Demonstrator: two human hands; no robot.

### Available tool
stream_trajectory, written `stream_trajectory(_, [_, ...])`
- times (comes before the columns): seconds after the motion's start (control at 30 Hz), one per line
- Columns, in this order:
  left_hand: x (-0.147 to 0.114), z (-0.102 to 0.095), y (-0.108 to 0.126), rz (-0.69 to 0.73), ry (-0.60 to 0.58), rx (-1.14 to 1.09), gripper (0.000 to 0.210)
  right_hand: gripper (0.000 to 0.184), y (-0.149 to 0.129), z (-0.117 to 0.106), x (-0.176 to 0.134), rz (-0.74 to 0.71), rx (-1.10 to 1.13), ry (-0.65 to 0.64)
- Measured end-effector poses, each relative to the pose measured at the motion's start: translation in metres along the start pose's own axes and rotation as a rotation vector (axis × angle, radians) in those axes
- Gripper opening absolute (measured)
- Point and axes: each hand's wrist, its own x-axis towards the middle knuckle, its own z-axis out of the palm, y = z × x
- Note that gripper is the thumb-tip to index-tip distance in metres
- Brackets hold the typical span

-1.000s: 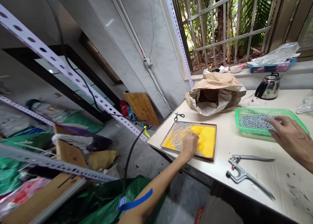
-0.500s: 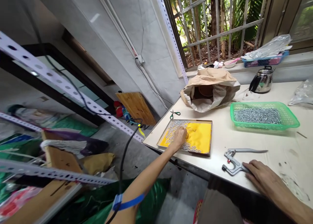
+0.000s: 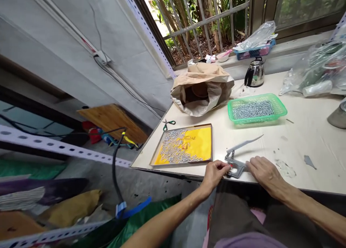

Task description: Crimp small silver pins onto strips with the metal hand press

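Pale bench (image 3: 310, 136); lower right, my right hand (image 3: 266, 173) grips snap pliers (image 3: 240, 164), left hand (image 3: 214, 175) pinched at their tip, contents unclear.

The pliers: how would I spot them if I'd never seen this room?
Start at the barred window, then come down the pale table to its near edge, right of the yellow-lined tray. There, between the left hand and the right hand, are the pliers. What sets them apart from the green-handled scissors beyond the tray is their bare grey handle, slanting away rightward.
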Motion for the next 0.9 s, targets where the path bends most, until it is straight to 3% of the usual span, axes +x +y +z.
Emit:
stream_trajectory(0.17, [0.001,0.001,-0.001,-0.017,0.013,0.093,0.025,0.031,0.002,0.003,0.0,0.004,0.003,-0.008])
stream_trajectory(0.4, [0.005,0.002,0.016,-0.234,-0.11,0.118,0.019,0.028,0.006,0.011,-0.003,0.022,0.13,-0.069])
stream_trajectory(0.53, [0.004,0.002,0.02,-0.147,-0.099,0.281,0.018,0.026,0.007,0.013,-0.004,0.028,0.144,-0.139])
stream_trajectory(0.7, [0.007,-0.001,0.022,-0.145,-0.207,0.405,0.021,0.024,0.008,0.01,-0.002,0.033,0.168,-0.268])
stream_trajectory(0.83, [0.008,0.0,0.023,-0.175,-0.204,0.402,0.023,0.005,0.019,0.009,0.0,0.103,0.244,-0.405])
stream_trajectory(0.9, [0.008,0.001,0.024,-0.187,-0.207,0.388,0.024,0.036,0.03,0.01,0.004,0.14,0.271,-0.431])
